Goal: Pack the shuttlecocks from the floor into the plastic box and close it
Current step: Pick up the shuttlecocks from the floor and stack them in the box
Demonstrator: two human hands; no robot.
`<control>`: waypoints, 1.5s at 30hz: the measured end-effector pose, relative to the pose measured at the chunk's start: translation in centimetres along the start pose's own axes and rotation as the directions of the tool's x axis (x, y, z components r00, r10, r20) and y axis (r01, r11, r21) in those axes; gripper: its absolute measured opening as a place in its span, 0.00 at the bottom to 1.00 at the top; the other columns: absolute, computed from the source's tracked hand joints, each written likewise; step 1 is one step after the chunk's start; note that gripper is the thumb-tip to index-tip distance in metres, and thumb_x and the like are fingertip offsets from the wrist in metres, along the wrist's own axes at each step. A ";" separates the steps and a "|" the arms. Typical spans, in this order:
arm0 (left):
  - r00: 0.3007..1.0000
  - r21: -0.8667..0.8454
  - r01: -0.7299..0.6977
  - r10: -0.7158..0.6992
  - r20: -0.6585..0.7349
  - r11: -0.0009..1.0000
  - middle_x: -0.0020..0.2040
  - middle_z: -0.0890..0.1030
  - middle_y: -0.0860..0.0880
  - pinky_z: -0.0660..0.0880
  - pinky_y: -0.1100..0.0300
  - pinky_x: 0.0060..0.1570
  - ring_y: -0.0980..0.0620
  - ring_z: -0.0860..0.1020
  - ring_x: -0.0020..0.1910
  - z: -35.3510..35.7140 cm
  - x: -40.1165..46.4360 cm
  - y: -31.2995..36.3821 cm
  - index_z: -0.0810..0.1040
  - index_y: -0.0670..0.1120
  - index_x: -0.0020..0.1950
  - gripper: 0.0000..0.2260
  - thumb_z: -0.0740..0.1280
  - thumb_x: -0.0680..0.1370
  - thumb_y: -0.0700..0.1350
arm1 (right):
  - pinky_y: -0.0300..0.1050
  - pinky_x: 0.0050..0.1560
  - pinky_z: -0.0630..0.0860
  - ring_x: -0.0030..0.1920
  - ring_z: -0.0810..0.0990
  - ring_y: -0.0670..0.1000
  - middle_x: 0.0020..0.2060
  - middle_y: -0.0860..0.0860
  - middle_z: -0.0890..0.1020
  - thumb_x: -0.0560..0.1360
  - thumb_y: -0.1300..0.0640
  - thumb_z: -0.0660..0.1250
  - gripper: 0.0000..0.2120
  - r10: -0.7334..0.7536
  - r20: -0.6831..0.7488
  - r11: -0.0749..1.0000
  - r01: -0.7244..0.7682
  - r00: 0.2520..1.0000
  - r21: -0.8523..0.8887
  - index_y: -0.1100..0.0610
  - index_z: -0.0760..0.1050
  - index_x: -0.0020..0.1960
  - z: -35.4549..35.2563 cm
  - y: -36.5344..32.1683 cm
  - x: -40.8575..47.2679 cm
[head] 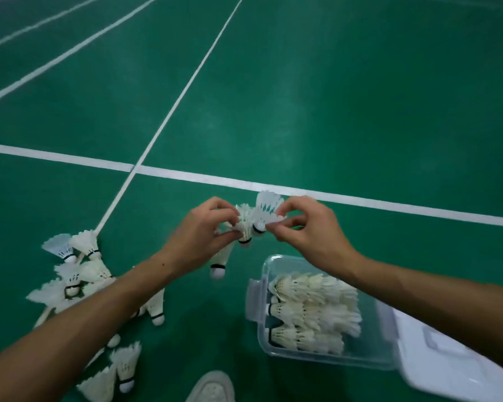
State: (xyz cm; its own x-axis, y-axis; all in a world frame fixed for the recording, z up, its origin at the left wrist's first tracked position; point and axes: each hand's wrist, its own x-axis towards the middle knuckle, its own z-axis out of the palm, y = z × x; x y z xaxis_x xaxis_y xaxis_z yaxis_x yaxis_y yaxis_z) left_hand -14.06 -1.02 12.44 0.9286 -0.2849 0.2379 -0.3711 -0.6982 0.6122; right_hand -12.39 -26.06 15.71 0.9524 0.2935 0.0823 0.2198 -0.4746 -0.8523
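1. While both hands are raised above the green court floor (331, 111), a small cluster of feather shuttlecocks (251, 220) is held between them, corks pointing down toward the camera.
2. The left hand (204, 232) has its grip curled round the cluster's left side, fingers and thumb pinching the feathers.
3. The right hand (308, 227) pinches the feather skirt of the rightmost shuttlecock with thumb and forefinger, the other fingers curled.
4. One more shuttlecock (219, 261) shows just below the left hand; whether it is held or lying on the floor I cannot tell.
5. The clear plastic box (256, 303) stands open on the floor below the right hand, with three rows of nested shuttlecocks lying inside.
6. Its white lid (447, 364) lies just to the right of the box.
7. A loose pile of shuttlecocks (79, 274) lies on the floor at left, partly under the left forearm.
8. A white shoe (212, 387) shows at the bottom edge.
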 end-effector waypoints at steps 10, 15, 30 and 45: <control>0.988 -0.131 -0.109 0.122 0.093 0.985 0.56 0.82 0.52 0.71 0.74 0.44 0.66 0.77 0.46 6.3 2.6 6.7 0.84 0.47 0.47 0.04 0.78 0.76 0.45 | 0.32 0.51 0.77 0.57 0.79 0.43 0.58 0.48 0.77 0.75 0.45 0.75 0.09 0.181 -0.209 0.981 -0.192 0.961 -0.035 0.50 0.87 0.46 -8.3 9.0 -7.9; 0.998 -0.125 -0.047 0.053 0.040 0.991 0.56 0.82 0.52 0.72 0.71 0.39 0.57 0.75 0.35 6.3 2.7 4.9 0.84 0.47 0.49 0.05 0.77 0.76 0.45 | 0.38 0.45 0.76 0.45 0.82 0.47 0.43 0.48 0.83 0.78 0.49 0.74 0.07 0.192 -0.214 0.979 -0.202 0.958 -0.029 0.50 0.87 0.44 -7.2 11.1 -10.5; 1.000 -0.136 0.004 -0.001 0.022 0.991 0.55 0.82 0.53 0.74 0.64 0.38 0.51 0.75 0.34 6.9 1.4 4.3 0.84 0.46 0.48 0.05 0.77 0.76 0.45 | 0.49 0.42 0.81 0.43 0.84 0.51 0.43 0.47 0.87 0.81 0.46 0.68 0.08 0.267 0.109 0.835 -0.173 0.958 -0.523 0.48 0.85 0.52 4.0 12.0 -11.9; 0.989 -0.124 -0.005 0.024 0.148 0.992 0.54 0.83 0.56 0.72 0.71 0.41 0.57 0.78 0.39 6.9 0.6 4.1 0.86 0.48 0.49 0.06 0.76 0.76 0.49 | 0.50 0.54 0.84 0.48 0.86 0.41 0.48 0.42 0.88 0.74 0.45 0.79 0.21 0.427 0.330 0.897 -0.351 0.842 -0.268 0.48 0.82 0.64 3.6 13.2 -10.8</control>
State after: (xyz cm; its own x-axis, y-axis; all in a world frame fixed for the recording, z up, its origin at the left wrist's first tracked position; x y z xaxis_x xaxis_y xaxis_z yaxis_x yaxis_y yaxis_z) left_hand -15.13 -8.58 9.91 0.9079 -0.3957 0.1381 -0.3723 -0.6101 0.6994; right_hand -20.55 -32.49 1.74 0.8259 0.3181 -0.4655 -0.0803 -0.7509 -0.6556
